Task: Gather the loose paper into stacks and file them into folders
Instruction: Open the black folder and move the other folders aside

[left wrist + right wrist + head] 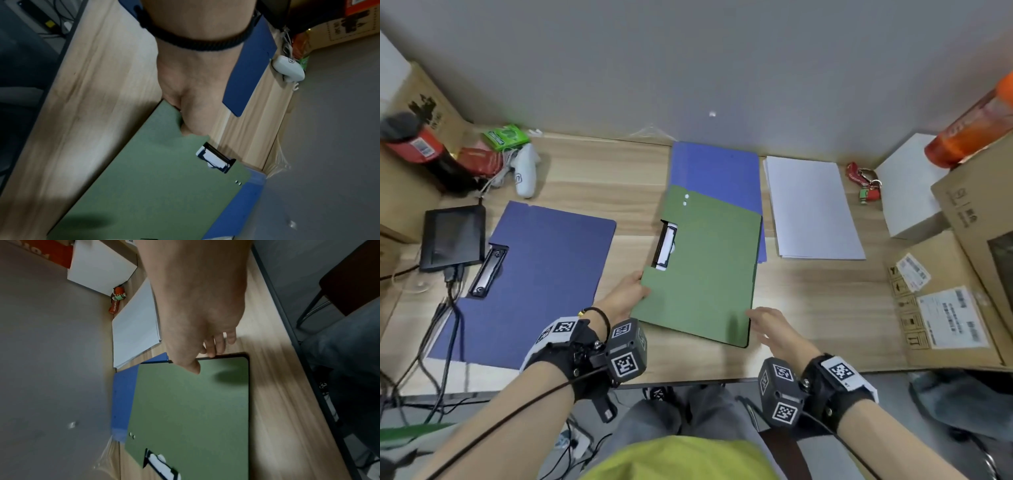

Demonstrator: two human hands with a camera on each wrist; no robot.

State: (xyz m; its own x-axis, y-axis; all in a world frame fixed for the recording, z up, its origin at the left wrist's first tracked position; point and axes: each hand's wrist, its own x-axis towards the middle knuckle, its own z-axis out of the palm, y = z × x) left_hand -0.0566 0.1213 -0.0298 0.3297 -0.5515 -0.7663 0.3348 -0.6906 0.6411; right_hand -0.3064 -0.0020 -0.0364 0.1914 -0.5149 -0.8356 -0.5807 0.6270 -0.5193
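Gripping the near left corner of the green folder [702, 270], the left hand [628, 294] has its thumb on top of the cover and its fingers hidden underneath. The folder is closed, lies in the middle of the wooden desk [592, 178], and overlaps the near part of a closed blue folder [717, 171] beneath it. A black clip [664, 245] shows through the notch in the green cover's left edge, with white paper pinned under it; how many sheets are inside cannot be told.

The right hand [774, 323] is at the folder's near right corner with relaxed, slightly spread fingers; the right wrist view shows fingertips [211, 352] touching the dark edge there and the thumb over the cover, holding nothing.

A stack of white paper [813, 209] lies squared up just right of the two folders, not in any folder. To the left, a dark blue folder [541, 270] lies open and flat, its metal clip [488, 270] bare, with no sheets seen in it.

Cardboard boxes [955, 291] stand at the right edge of the desk, a white box [907, 192] behind them, and a red keychain [866, 181] beside the paper.
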